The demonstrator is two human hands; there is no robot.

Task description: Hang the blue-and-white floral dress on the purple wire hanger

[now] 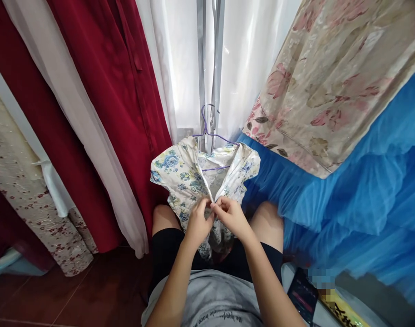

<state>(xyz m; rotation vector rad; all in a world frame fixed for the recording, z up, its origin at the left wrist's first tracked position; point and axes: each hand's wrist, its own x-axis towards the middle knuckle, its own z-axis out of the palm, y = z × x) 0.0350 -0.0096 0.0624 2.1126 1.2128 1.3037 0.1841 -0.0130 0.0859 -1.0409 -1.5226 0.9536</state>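
Note:
A white garment with blue floral print [185,175] hangs on a purple hanger [216,136] between my knees, its V-shaped neck opening facing me. At the bottom of that opening my left hand [201,217] pinches the left front edge. My right hand [229,213] is closed on the right edge, its fingertips meeting the left ones. Both hands hold the two edges together at one spot. Whether a button or zip lies under the fingertips is hidden. Below the hands the cloth falls in folds between my legs.
Red curtain-like cloth [105,91] hangs at the left, with floral fabric [33,181] beside it. A pink floral garment [326,91] and blue tulle [364,181] are at the right. Grey metal uprights [201,59] stand behind the hanger. A phone [301,295] lies lower right.

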